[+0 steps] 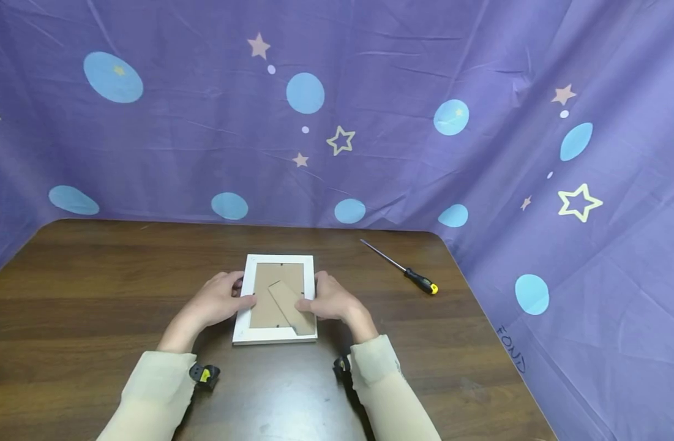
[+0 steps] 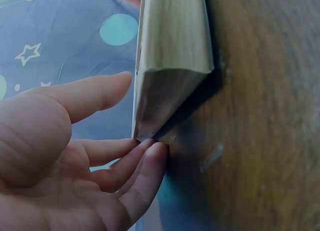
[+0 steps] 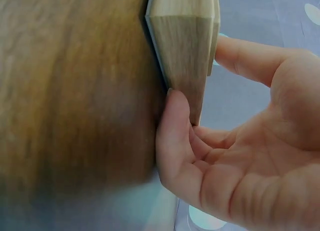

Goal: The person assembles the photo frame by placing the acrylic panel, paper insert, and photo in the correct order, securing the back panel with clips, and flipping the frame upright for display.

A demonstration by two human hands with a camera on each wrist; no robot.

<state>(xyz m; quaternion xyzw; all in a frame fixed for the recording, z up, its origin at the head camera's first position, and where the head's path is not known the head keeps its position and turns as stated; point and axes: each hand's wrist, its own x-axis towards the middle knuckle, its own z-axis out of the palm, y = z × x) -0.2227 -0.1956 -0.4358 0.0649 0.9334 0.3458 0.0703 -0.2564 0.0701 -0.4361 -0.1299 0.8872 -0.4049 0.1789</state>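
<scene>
A white picture frame (image 1: 259, 334) lies back side up on the table, its brown backing board (image 1: 265, 278) and slanting easel stand (image 1: 286, 303) showing. My left hand (image 1: 218, 297) grips its left side, thumb on the rim. On the opposite side my right hand (image 1: 333, 299) holds the frame, with the thumb over the stand. In the left wrist view the frame's edge (image 2: 175, 31) rises beside my left hand (image 2: 75, 151), fingertips at its side near the tabletop. The right wrist view has my right hand (image 3: 240, 156) against the frame's other side (image 3: 182, 46). The frame's front is hidden.
A screwdriver (image 1: 421, 282) with a black and yellow handle lies on the wooden table (image 1: 122, 275), right of the frame. Behind the table and along its right side hangs a purple curtain (image 1: 381, 171) with stars and blue dots.
</scene>
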